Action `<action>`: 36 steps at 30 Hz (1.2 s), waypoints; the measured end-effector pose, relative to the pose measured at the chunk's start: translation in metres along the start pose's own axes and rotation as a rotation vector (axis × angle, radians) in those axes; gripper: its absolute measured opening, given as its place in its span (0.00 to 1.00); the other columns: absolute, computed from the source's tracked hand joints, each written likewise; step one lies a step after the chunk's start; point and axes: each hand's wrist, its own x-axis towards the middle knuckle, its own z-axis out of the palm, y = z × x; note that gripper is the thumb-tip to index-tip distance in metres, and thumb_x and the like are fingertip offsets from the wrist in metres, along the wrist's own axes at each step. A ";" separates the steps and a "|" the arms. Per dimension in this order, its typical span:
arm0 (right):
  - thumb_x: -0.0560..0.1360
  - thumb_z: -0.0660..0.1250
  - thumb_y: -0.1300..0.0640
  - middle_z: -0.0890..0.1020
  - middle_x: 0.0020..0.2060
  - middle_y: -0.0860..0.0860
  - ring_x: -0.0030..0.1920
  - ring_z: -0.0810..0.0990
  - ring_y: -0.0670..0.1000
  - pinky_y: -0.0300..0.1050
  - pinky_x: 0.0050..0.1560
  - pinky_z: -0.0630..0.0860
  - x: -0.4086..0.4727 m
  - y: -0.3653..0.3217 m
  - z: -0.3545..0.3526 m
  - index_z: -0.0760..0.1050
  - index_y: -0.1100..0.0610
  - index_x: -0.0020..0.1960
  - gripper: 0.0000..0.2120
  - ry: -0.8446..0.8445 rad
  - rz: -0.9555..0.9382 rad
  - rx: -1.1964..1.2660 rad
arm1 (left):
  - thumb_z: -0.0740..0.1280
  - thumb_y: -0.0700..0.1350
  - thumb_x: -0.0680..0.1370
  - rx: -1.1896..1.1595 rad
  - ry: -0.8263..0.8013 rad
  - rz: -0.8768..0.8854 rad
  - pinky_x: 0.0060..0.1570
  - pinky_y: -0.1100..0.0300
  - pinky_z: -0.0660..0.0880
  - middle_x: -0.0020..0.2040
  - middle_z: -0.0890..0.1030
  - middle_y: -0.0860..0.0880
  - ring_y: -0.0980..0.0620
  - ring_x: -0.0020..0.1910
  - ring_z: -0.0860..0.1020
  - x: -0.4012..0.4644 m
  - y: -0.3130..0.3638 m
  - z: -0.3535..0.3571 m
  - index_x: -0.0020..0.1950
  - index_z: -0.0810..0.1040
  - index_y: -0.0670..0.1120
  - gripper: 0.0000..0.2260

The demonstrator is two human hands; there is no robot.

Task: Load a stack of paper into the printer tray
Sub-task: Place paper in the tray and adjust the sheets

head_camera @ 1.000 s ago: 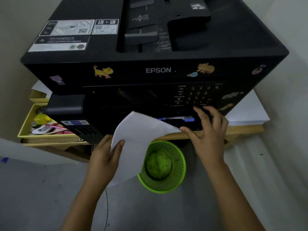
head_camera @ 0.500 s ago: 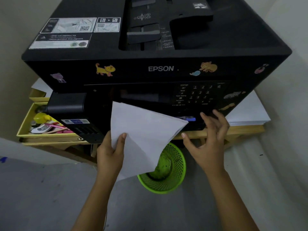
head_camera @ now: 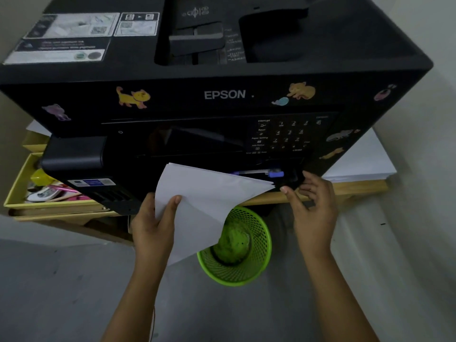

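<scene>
A home office corner: a black Epson printer [head_camera: 222, 95] decorated with cartoon cat stickers [head_camera: 133, 97] sits on a low wooden stand [head_camera: 320, 193], a yellow tray of stationery [head_camera: 17, 191] at left, a green mesh bin [head_camera: 234, 267] nearer.

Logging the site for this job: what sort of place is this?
Probably a home or small office corner. A printer with cat stickers sits on a wooden stand, a ream of paper beside it, a stationery tray on the other side, and a green bin below.
</scene>
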 end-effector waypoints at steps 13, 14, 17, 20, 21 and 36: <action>0.72 0.84 0.56 0.78 0.58 0.58 0.51 0.83 0.53 0.56 0.54 0.85 0.026 -0.003 0.017 0.73 0.56 0.61 0.26 0.077 0.040 0.003 | 0.71 0.56 0.81 -0.106 0.019 -0.022 0.60 0.45 0.82 0.60 0.85 0.55 0.56 0.60 0.83 0.024 0.005 0.015 0.67 0.80 0.54 0.16; 0.71 0.85 0.55 0.77 0.57 0.58 0.51 0.83 0.54 0.56 0.53 0.84 0.028 -0.003 0.019 0.73 0.56 0.61 0.26 0.088 0.041 -0.007 | 0.71 0.56 0.81 -0.131 0.018 -0.024 0.62 0.45 0.81 0.62 0.84 0.56 0.55 0.62 0.82 0.026 0.005 0.016 0.68 0.79 0.55 0.16; 0.71 0.85 0.52 0.77 0.57 0.58 0.51 0.81 0.57 0.59 0.52 0.83 0.026 0.001 0.020 0.72 0.53 0.60 0.26 0.095 0.060 -0.009 | 0.71 0.54 0.81 -0.174 -0.002 -0.045 0.63 0.46 0.80 0.62 0.84 0.57 0.56 0.63 0.82 0.027 0.004 0.017 0.67 0.79 0.60 0.14; 0.73 0.83 0.50 0.77 0.57 0.56 0.52 0.81 0.57 0.60 0.52 0.83 0.023 0.005 0.021 0.72 0.53 0.60 0.25 0.073 0.106 -0.026 | 0.71 0.52 0.81 -0.190 -0.046 -0.059 0.61 0.54 0.81 0.61 0.84 0.59 0.58 0.62 0.82 0.027 0.006 0.015 0.68 0.79 0.56 0.16; 0.74 0.82 0.49 0.78 0.57 0.55 0.52 0.81 0.56 0.59 0.52 0.83 0.020 0.005 0.022 0.72 0.53 0.61 0.24 0.059 0.124 -0.017 | 0.71 0.51 0.81 -0.200 -0.061 -0.074 0.59 0.59 0.82 0.60 0.84 0.61 0.61 0.60 0.82 0.027 0.008 0.014 0.69 0.79 0.55 0.16; 0.85 0.46 0.36 0.91 0.47 0.44 0.47 0.90 0.45 0.43 0.43 0.84 -0.058 -0.053 0.011 0.81 0.44 0.59 0.27 -0.374 0.887 0.640 | 0.72 0.48 0.80 -0.332 -0.276 -0.223 0.59 0.55 0.80 0.62 0.86 0.58 0.56 0.62 0.84 -0.030 0.026 -0.010 0.70 0.79 0.54 0.18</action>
